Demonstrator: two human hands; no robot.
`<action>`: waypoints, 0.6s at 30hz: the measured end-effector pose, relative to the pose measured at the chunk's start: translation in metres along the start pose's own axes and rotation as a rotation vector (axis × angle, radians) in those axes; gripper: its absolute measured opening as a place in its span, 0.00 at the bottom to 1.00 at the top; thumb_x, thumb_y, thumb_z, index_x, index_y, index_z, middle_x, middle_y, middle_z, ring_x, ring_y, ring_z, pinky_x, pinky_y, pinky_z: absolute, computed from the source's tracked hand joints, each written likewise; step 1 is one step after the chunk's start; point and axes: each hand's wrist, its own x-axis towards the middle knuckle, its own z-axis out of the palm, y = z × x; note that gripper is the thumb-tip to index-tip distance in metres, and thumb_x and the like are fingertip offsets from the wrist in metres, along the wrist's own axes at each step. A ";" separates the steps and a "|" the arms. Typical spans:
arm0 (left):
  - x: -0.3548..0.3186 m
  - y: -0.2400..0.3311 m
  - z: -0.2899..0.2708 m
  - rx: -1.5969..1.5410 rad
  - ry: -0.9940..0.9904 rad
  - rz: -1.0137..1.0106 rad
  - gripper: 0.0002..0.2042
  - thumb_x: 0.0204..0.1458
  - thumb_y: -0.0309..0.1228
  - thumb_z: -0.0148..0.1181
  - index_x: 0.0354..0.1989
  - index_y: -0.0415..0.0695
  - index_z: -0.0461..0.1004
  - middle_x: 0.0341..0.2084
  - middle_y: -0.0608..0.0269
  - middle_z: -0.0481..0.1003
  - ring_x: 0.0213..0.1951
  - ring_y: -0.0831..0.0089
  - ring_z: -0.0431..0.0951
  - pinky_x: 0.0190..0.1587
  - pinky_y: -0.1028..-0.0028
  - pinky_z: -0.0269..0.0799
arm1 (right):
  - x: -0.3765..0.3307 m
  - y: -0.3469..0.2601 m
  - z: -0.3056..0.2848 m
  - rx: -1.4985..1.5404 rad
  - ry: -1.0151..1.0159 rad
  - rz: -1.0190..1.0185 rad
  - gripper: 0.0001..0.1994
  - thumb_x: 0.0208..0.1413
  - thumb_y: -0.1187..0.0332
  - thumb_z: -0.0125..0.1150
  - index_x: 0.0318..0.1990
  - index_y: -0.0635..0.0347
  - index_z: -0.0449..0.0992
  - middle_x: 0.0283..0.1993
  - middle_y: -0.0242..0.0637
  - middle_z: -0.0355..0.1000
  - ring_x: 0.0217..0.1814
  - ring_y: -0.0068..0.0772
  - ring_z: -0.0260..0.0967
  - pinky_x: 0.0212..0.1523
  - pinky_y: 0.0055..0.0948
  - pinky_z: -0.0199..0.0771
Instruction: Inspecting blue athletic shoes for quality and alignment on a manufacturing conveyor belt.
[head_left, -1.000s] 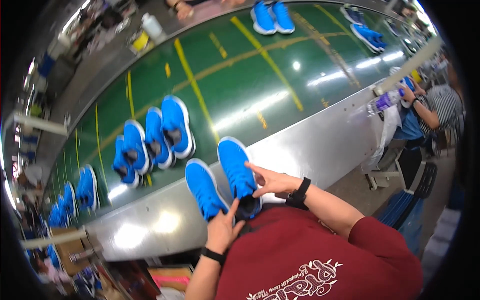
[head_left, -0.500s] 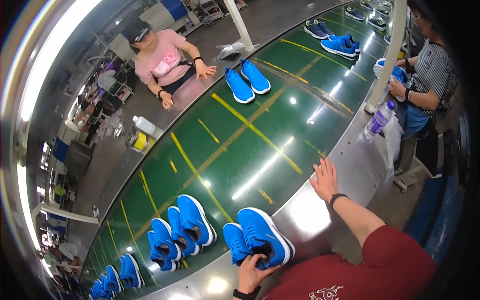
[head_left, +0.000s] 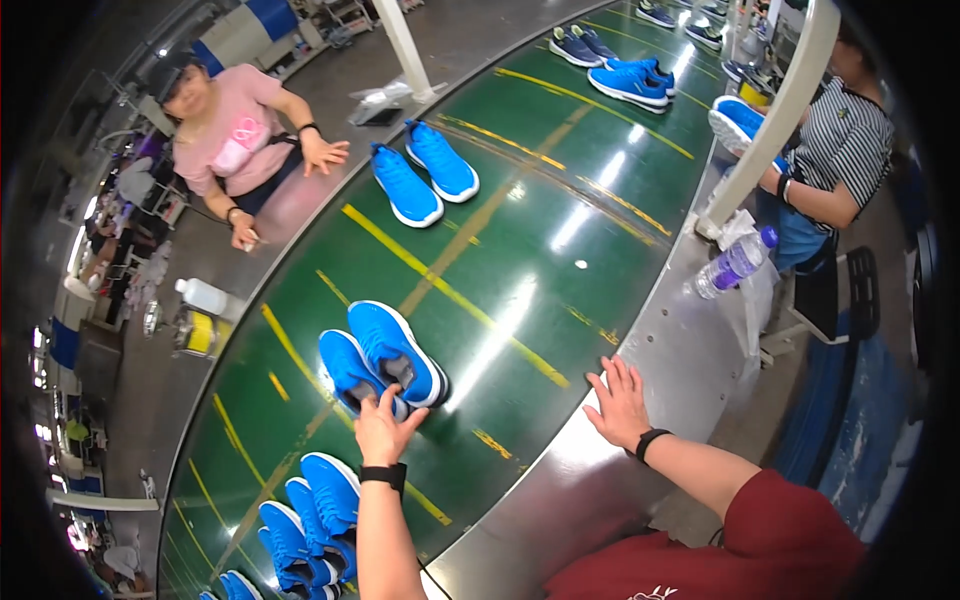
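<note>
- The left hand (head_left: 385,425) reaches onto the green belt (head_left: 520,230) and touches the heel end of a pair of blue shoes (head_left: 385,355). Its fingers curl on the heels, but I cannot tell if it really grips them.
- The pair of blue shoes lies side by side on the green belt, right in front of the left hand.
- The right hand (head_left: 620,405) is open and flat, fingers spread, on the shiny metal counter (head_left: 600,490) just beside the green belt.
- Each wrist wears a black band.
- More blue shoes (head_left: 310,520) lie on the green belt near the left arm.
- Another blue pair (head_left: 423,172) lies farther up the green belt.
- A person in a pink shirt (head_left: 225,130) leans at the far edge of the green belt.
- A plastic bottle (head_left: 735,262) lies on the metal counter, beyond the right hand.
- A person in a striped shirt (head_left: 840,150) holds a blue shoe (head_left: 740,125) beside the green belt, behind a white post (head_left: 770,115).
</note>
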 end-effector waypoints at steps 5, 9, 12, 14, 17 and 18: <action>-0.024 0.017 0.015 0.073 0.195 0.099 0.33 0.38 0.36 0.71 0.57 0.48 0.68 0.55 0.42 0.64 0.55 0.46 0.65 0.57 0.57 0.61 | 0.000 0.006 -0.003 -0.029 -0.002 0.007 0.25 0.54 0.54 0.57 0.57 0.54 0.65 0.65 0.50 0.52 0.72 0.52 0.42 0.67 0.53 0.40; -0.095 0.016 0.022 -0.134 0.296 0.107 0.32 0.40 0.28 0.69 0.58 0.45 0.66 0.58 0.45 0.61 0.60 0.47 0.60 0.62 0.57 0.56 | -0.002 0.010 0.002 -0.062 0.003 -0.004 0.26 0.53 0.54 0.57 0.58 0.53 0.64 0.66 0.50 0.52 0.72 0.52 0.42 0.67 0.54 0.41; -0.169 0.006 0.021 -0.156 0.230 -0.008 0.31 0.39 0.27 0.68 0.56 0.45 0.67 0.56 0.46 0.62 0.59 0.48 0.61 0.61 0.57 0.57 | 0.000 0.005 0.014 -0.053 -0.018 -0.027 0.26 0.53 0.54 0.58 0.58 0.52 0.64 0.66 0.50 0.51 0.72 0.52 0.42 0.67 0.55 0.42; -0.202 -0.005 0.021 -0.197 0.269 -0.042 0.27 0.40 0.27 0.68 0.53 0.45 0.70 0.54 0.50 0.65 0.58 0.50 0.63 0.61 0.58 0.58 | 0.000 0.013 0.032 -0.081 0.033 -0.038 0.27 0.54 0.55 0.57 0.59 0.53 0.63 0.67 0.50 0.52 0.72 0.52 0.42 0.67 0.55 0.42; -0.236 -0.029 0.020 -0.211 0.394 -0.047 0.22 0.43 0.25 0.65 0.50 0.40 0.70 0.48 0.49 0.69 0.54 0.49 0.66 0.57 0.58 0.61 | 0.000 0.033 0.027 -0.172 0.107 -0.025 0.25 0.57 0.56 0.52 0.61 0.54 0.62 0.70 0.50 0.48 0.74 0.50 0.40 0.68 0.53 0.40; -0.249 -0.038 0.014 -0.212 0.438 -0.095 0.21 0.43 0.24 0.65 0.49 0.40 0.70 0.47 0.49 0.69 0.53 0.49 0.66 0.57 0.58 0.61 | -0.004 0.032 0.019 -0.174 0.068 -0.011 0.25 0.59 0.56 0.50 0.62 0.54 0.60 0.71 0.49 0.46 0.74 0.50 0.39 0.69 0.52 0.39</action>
